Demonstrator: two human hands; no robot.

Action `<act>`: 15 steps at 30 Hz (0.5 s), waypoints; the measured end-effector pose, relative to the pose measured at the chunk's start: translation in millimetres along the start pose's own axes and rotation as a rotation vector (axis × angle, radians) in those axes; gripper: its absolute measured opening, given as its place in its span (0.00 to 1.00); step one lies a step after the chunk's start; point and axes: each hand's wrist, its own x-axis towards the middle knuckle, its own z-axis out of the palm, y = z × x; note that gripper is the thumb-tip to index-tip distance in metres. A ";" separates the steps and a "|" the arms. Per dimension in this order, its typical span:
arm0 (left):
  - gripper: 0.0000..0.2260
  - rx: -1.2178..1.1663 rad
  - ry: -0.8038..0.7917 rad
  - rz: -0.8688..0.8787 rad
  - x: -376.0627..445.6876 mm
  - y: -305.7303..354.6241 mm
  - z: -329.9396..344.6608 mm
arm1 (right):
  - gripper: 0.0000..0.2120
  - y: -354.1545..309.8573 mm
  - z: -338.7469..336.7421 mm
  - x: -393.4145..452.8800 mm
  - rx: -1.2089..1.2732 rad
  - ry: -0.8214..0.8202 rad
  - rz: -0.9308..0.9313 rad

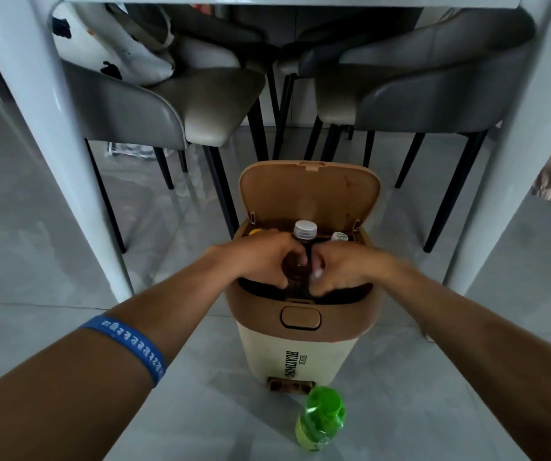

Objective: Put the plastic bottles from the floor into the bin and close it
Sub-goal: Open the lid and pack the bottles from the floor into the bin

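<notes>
Grey floor [51,267]; brown bottle [302,247] between both hands [304,264] over open bin [300,331].

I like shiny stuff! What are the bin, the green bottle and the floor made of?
The bin looks like matte plastic: moulded tan lid, cream body, printed letters. The green bottle looks like thin clear-green plastic, since light glows through it. The floor seems to be glossy grey tile; it mirrors the chair legs.

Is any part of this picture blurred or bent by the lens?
Head view: the right hand is smeared by motion, while the left hand and the brown bottle look sharper; the wide lens bows the white table legs outward; the glossy floor shows pale reflections.
</notes>
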 end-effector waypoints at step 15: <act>0.17 0.140 0.008 -0.109 -1.2 -15.7 -16.6 | 0.18 -0.8 103.7 -95.8 -0.310 0.231 -0.713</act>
